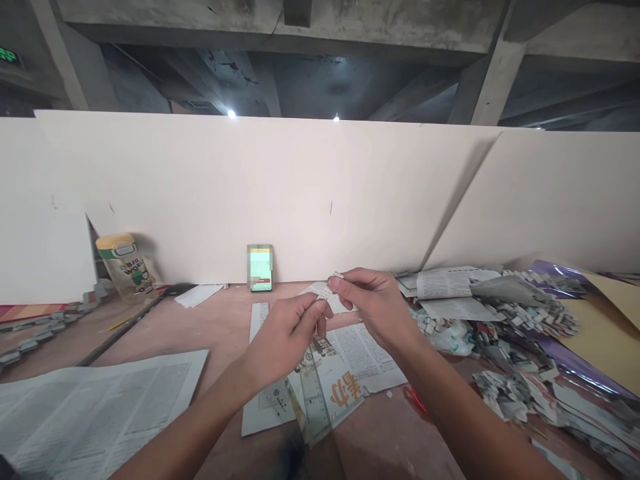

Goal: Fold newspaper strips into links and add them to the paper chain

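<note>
A: In the head view, what are the hands doing?

B: The left hand (287,333) and right hand (373,303) each pinch one end of a small newspaper strip (331,288), held up above the bench (200,327), probably for folding.

A: Around them?

B: Newspaper sheets (345,373) lie below; folded paper pieces (520,313) are heaped to the right; a phone (260,268) leans on the white board (300,193).

Matt printed newsprint strip (331,288); matt newspaper sheets (330,380); smooth reddish tabletop (210,327); glossy purple film (575,360); matt white boards (280,193).
</note>
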Tool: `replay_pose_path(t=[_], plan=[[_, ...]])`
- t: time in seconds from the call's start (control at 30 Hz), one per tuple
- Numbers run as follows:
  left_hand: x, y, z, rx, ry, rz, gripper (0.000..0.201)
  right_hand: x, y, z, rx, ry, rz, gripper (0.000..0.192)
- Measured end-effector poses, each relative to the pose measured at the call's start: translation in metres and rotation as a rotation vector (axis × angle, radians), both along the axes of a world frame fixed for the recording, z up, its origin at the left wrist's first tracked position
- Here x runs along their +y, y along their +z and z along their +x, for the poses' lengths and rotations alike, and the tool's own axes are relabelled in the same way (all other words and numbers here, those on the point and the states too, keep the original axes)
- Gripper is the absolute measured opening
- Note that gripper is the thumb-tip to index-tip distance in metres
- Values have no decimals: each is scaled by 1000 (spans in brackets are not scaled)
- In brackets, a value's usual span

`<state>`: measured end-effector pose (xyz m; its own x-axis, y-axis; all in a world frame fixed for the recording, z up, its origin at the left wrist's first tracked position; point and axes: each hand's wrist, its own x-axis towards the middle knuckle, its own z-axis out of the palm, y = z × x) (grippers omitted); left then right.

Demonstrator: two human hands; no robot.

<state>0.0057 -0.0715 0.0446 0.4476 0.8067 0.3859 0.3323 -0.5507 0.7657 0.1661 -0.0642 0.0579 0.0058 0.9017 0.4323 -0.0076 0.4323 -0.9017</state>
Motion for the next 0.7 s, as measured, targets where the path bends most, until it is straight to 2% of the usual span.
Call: replay_pose_path(t=[0.37,0.57,0.7], plan=[[-1,-3,2,-40,-28,-27,37,-1,0,1,-31,15,-2,27],[4,0,-2,-10,-61,-34,38,0,-1,1,7,9,0,20],[9,-4,-5,40,-75,-27,39,3,3,12,101,-49,46,18]])
